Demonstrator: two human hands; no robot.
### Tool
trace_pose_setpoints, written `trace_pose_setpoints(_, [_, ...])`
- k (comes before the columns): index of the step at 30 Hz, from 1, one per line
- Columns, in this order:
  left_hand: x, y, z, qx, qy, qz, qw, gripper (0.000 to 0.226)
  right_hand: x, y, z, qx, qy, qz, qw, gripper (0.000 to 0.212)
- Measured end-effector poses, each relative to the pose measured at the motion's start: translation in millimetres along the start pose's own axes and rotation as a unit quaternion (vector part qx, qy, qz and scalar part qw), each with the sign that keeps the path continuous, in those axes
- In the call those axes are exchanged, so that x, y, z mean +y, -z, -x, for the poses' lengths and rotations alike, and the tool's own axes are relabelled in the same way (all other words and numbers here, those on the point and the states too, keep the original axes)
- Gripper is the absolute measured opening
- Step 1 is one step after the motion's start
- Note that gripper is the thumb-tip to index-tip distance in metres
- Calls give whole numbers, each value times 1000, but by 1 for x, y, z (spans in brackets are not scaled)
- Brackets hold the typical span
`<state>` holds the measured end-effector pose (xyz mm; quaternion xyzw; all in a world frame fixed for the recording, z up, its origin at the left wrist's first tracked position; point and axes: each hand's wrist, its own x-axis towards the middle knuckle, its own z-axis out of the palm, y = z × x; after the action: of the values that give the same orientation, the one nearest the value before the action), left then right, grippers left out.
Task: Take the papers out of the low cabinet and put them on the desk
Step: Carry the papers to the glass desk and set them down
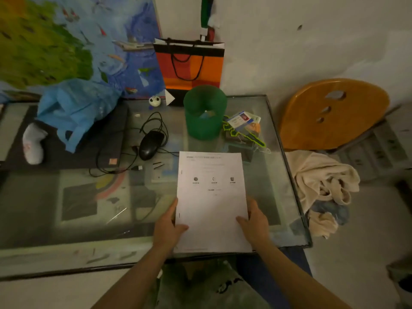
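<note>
A stack of white printed papers [211, 197] lies flat over the right part of the glass-topped desk [89, 208], its near edge reaching the desk's front rim. My left hand [169, 224] grips the stack's left edge, thumb on top. My right hand [254, 219] grips the right edge the same way. The low cabinet is not in view.
Behind the papers stand a green cylindrical container [205, 112] and an orange paper bag [189, 65]. A black mouse [151, 143] with its cable, a blue plastic bag [75, 108] and ID cards [243, 123] also lie on the desk. A wooden chair [330, 114] and beige cloth [323, 184] are to the right.
</note>
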<state>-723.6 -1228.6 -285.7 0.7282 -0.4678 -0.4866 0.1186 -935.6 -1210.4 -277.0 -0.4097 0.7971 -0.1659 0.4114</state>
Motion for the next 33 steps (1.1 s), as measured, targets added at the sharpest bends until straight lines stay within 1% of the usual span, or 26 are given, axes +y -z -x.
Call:
trace_pose_setpoints(2, [-2, -3, -2, 8, 0, -59, 998, 85, 4, -1, -5, -8, 5, 49, 999, 52])
trace_pose_setpoints(4, [-2, 0, -4, 23, 4, -131, 991, 82, 3, -1, -8, -15, 0, 122, 992, 54])
trace_pose_setpoints(6, [-2, 6, -3, 39, -3, -175, 984, 78, -1, 0, -9, -4, 6, 224, 975, 55])
trace_pose_setpoints(7, [-4, 9, -3, 49, -12, -188, 981, 76, -5, 0, -8, 3, 22, 268, 963, 57])
trace_pose_setpoints(10, [-9, 20, 4, 95, -46, -231, 967, 67, -27, -6, -3, 0, 102, 349, 932, 65])
trace_pose_setpoints(14, [-23, 46, 25, 149, -62, -253, 954, 58, -76, -34, 14, -57, 239, 363, 899, 59])
trace_pose_setpoints(16, [-37, 66, 37, 185, -62, -249, 949, 56, -104, -56, 28, -82, 296, 378, 873, 57])
trace_pose_setpoints(21, [-100, 136, 85, 275, 4, -216, 937, 63, -172, -129, 84, -123, 445, 400, 792, 56])
trace_pose_setpoints(24, [-153, 185, 127, 338, 74, -190, 919, 62, -207, -181, 135, -151, 516, 412, 735, 54])
trace_pose_setpoints(26, [-190, 216, 160, 381, 120, -159, 903, 60, -227, -221, 174, -167, 560, 414, 698, 53])
trace_pose_setpoints(28, [-229, 244, 196, 415, 159, -136, 885, 59, -242, -263, 217, -184, 597, 400, 670, 51])
trace_pose_setpoints(30, [-271, 271, 232, 448, 198, -120, 864, 58, -257, -303, 268, -203, 631, 388, 640, 52])
trace_pose_setpoints(33, [-331, 303, 289, 489, 266, -83, 826, 58, -272, -362, 338, -242, 677, 381, 581, 54])
